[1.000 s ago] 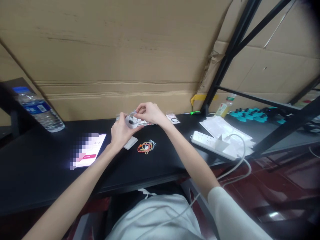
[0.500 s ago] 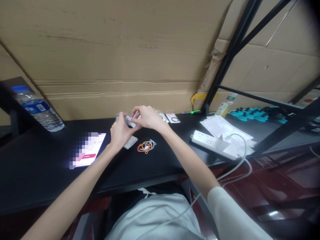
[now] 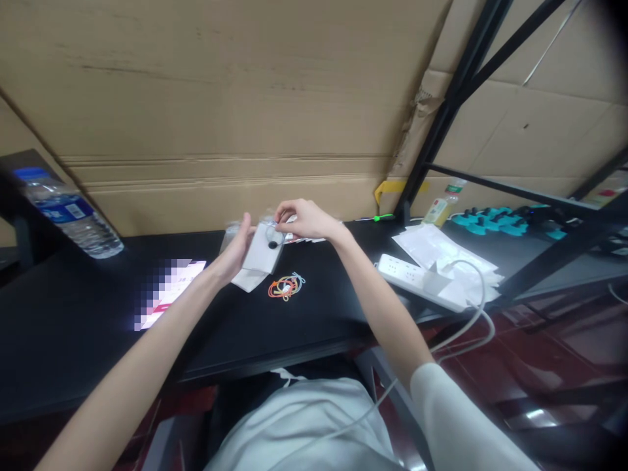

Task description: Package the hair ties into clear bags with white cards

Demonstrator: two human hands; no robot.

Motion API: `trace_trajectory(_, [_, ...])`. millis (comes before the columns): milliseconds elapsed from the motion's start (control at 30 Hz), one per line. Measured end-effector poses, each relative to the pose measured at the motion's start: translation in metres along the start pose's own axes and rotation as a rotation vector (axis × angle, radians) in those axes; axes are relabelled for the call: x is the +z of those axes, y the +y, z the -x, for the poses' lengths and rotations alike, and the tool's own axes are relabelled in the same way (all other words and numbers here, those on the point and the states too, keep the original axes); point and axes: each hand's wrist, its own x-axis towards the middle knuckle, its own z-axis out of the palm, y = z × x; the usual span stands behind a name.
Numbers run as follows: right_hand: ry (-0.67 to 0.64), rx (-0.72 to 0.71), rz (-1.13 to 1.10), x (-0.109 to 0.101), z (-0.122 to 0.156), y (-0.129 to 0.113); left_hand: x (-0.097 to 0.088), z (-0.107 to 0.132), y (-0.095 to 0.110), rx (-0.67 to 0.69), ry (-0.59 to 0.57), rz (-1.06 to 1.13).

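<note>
My left hand [image 3: 235, 252] holds a small white card packet [image 3: 261, 255] upright, thumb at its near side and the other fingers mostly hidden behind. My right hand [image 3: 305, 219] pinches at the packet's upper right. A thin loop with a dark round bead [image 3: 273, 245] lies against the packet's face there, by my right fingertips. Under the packet, a white card [image 3: 249, 280] rests on the black table. Just right of it lies a tangle of orange, yellow and pale blue cord loops [image 3: 287, 286]. Several small clear packets [image 3: 307, 238] lie partly hidden behind my right hand.
On the left are a lit phone [image 3: 176, 291] and a water bottle [image 3: 73, 212]. To the right lie a white power strip [image 3: 417, 281] with a trailing cable, white sheets [image 3: 444, 248], a drink bottle [image 3: 444, 203] and teal pieces [image 3: 490, 222]. Cardboard [image 3: 245, 98] walls the back.
My hands, earlier close together around a crumpled pale thing, have drawn apart. The white packet now shows upright in my left hand, and my right hand has shifted slightly right.
</note>
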Motion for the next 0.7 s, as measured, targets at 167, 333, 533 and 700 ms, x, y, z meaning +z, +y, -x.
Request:
trace_trajectory(167, [-0.047, 0.039, -0.157, -0.001, 0.005, -0.005, 0.006, 0.001, -0.006, -0.186, -0.243, 0.324])
trace_trajectory(333, [-0.097, 0.064, -0.265, 0.0, 0.008, -0.01, 0.008, 0.002, -0.009, -0.157, -0.239, 0.347])
trace_trajectory(533, [-0.108, 0.02, -0.289, 0.001, 0.01, -0.017, 0.013, 0.006, -0.003, -0.117, -0.177, 0.374])
trace_trajectory(700, [-0.12, -0.03, -0.182, -0.002, 0.004, -0.029, 0.017, 0.009, -0.002, -0.087, -0.187, 0.447])
